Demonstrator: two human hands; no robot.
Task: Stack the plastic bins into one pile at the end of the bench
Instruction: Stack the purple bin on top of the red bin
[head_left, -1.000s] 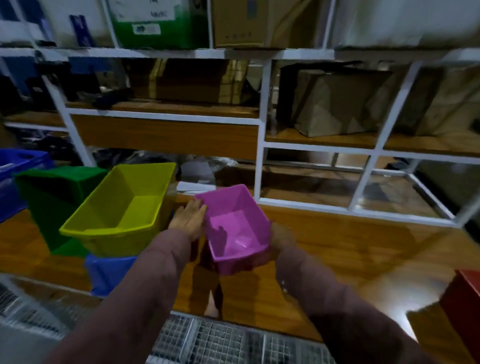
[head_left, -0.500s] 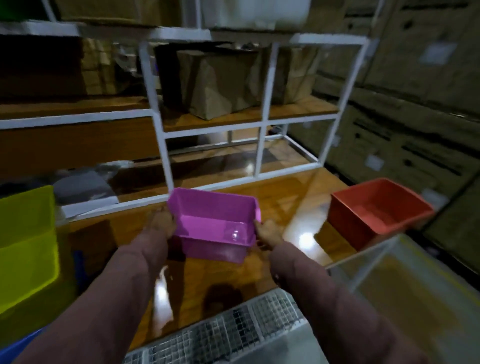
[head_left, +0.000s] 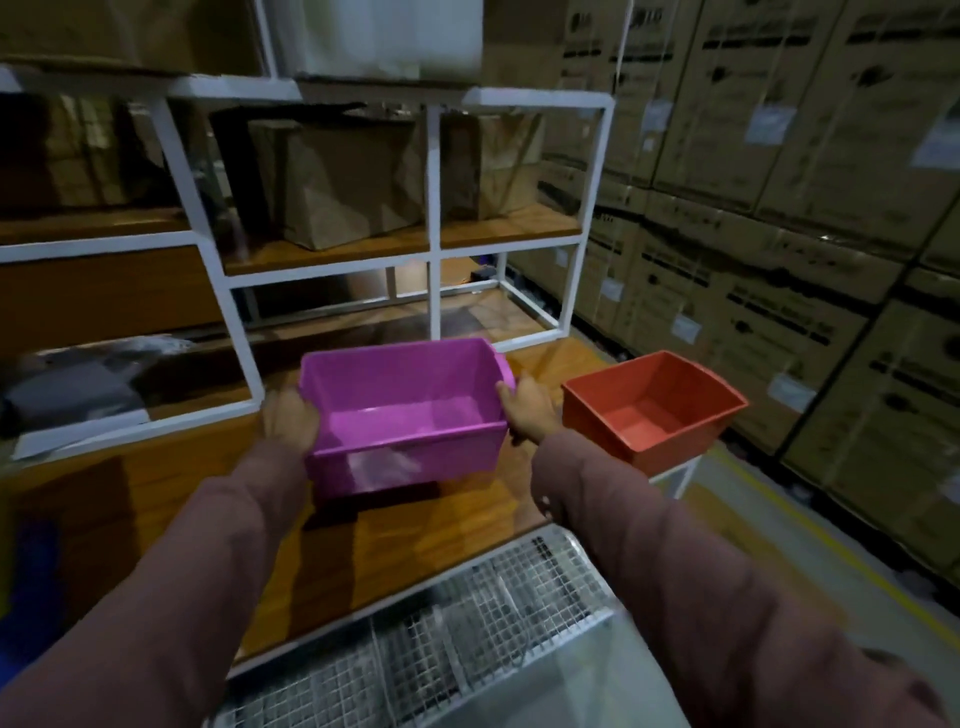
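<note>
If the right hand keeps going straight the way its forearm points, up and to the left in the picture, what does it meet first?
The right hand is already pressed on the purple bin, so that end wall blocks it at once. The red bin sits off to its right, probably out of that line, though depth is unclear.

The pink bin (head_left: 405, 415) is hiding the fingers of the left hand (head_left: 289, 422) and right hand (head_left: 529, 408). A blue shape (head_left: 31, 566) is blurring at the left edge. Labels on the cardboard boxes (head_left: 779, 156) are smearing, unreadable.
</note>
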